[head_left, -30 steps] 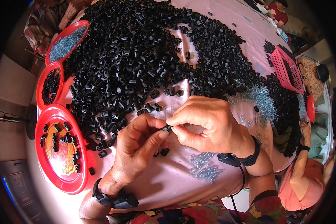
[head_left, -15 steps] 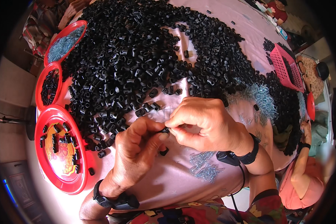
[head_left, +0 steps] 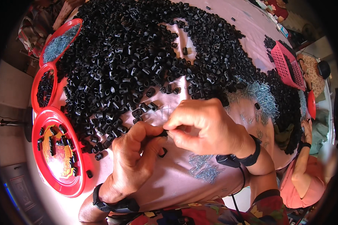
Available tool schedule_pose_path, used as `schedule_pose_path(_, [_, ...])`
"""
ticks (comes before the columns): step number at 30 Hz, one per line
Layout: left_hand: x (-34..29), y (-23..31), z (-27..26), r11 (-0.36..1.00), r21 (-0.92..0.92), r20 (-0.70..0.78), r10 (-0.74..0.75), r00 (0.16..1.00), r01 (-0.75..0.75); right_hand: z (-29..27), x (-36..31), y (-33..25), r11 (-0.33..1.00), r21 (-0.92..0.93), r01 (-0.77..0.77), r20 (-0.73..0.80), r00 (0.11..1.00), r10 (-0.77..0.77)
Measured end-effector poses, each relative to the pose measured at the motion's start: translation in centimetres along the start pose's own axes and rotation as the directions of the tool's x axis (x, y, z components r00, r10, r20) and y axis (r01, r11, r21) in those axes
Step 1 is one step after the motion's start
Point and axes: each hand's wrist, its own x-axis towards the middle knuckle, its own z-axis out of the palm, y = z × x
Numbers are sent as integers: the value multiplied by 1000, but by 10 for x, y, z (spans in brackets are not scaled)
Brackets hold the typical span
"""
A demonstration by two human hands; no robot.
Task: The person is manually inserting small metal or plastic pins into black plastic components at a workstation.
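My left hand (head_left: pixel 137 155) pinches a small black plastic piece (head_left: pixel 163 133) between thumb and forefinger, mostly covered by the fingertips. My right hand (head_left: pixel 208 127) meets it there, thumb and forefinger pressed together at the piece's end. Whatever lies in the right fingertips is too small to tell. Another black piece (head_left: pixel 162 152) shows just below my left thumb; whether the hand holds it or it lies on the cloth, I cannot tell. Beyond both hands spreads a big heap of hollow black plastic pieces (head_left: pixel 116 63). Tiny silvery-blue spring-like bits (head_left: pixel 205 170) lie beside my right wrist.
At left stand a red tray (head_left: pixel 79 183) with several black pieces, a red bowl (head_left: pixel 34 88) of dark parts and a red dish (head_left: pixel 76 23) of silvery bits. Right are more silvery bits (head_left: pixel 263 99) and a pink basket (head_left: pixel 283 65). Other people sit around the pink cloth (head_left: pixel 221 11).
The view has shifted slightly, so the trays and heap appear a little farther left. Both hands keep their pinch together, with only small finger movement.
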Motion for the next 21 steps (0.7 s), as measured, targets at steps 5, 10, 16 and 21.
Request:
schedule_pose_path(5, [4, -5, 1, 999, -52, 22, -13, 1000, 14, 6, -1, 3, 980, -154, 123, -41, 991, -131])
schedule_pose_path(10, [1, -7, 4, 999, -47, -24, -27, 999, 26, 8, -3, 5, 999, -42, -10, -6, 1000, 10])
schedule_pose_path(16, [6, -5, 8, 998, -57, -33, -41, 999, 39, 10, -4, 5, 974, -195, 115, -69, 989, -130])
schedule_pose_path(21, [4, -3, 8, 990, -123, -25, -70, 997, 67, 7, -4, 3, 991, 22, -130, 15, 991, 130])
